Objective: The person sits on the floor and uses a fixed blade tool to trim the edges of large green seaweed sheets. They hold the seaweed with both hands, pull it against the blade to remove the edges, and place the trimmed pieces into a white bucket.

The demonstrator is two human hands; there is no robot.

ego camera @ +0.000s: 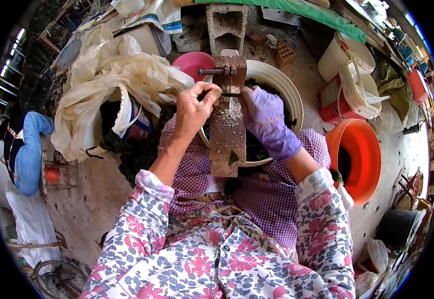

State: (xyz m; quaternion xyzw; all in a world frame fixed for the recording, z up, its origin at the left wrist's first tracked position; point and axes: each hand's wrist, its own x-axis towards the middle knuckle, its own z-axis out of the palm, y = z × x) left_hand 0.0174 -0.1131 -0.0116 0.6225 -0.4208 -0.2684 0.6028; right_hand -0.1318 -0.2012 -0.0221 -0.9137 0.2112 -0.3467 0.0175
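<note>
My bare left hand [194, 108] pinches one end of a short dark green strand [231, 95]. In a purple glove, my right hand [269, 116] grips the other end. The strand is stretched across a narrow brown board [227, 142] between my knees. Near the board's far end a rusty bolt [211, 71] sticks out to the left, beside a thin upright slot or blade. Pale crumbs and a green scrap [233, 157] lie on the board. Beneath it stands a round white tub [296, 99] with dark green leafy material inside, partly hidden by the board and my right hand.
A pink basin [191, 64] and a hollow concrete block [210, 26] stand beyond the board. Crumpled plastic sheeting [105, 67] and a tipped bucket [138, 125] with dark material lie left. An orange bucket [370, 164] and a red-and-white pail [331, 98] sit right.
</note>
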